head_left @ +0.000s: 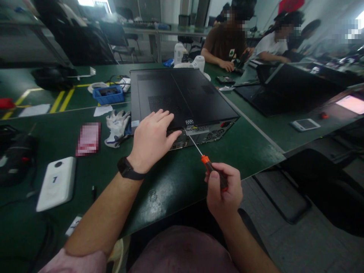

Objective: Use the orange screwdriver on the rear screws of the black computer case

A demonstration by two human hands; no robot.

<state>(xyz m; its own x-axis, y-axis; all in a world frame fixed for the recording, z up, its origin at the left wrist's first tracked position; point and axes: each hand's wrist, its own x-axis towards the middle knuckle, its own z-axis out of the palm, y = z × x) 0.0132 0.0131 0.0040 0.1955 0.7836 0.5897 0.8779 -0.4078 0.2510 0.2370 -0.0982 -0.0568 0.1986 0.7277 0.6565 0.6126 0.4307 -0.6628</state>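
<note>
A black desktop computer case [182, 91] lies flat on the green table, its rear panel with a fan grille facing me. My left hand [155, 136] rests with fingers spread on the case's top near the rear left edge, a dark band around its wrist. In my right hand [224, 189] is a screwdriver [207, 160] with an orange and black handle, gripped in closed fingers. Its thin shaft points up and left, and the tip meets the upper edge of the rear panel, close to my left thumb. I cannot make out a screw at the tip.
Left of the case are work gloves [116, 127], a blue bin [108, 94] of small parts and a white power bank [57, 184]. White bottles [179, 53] stand behind it. To the right lie a dark panel [264, 94] and a phone [305, 124]. A person [227, 45] works across the table.
</note>
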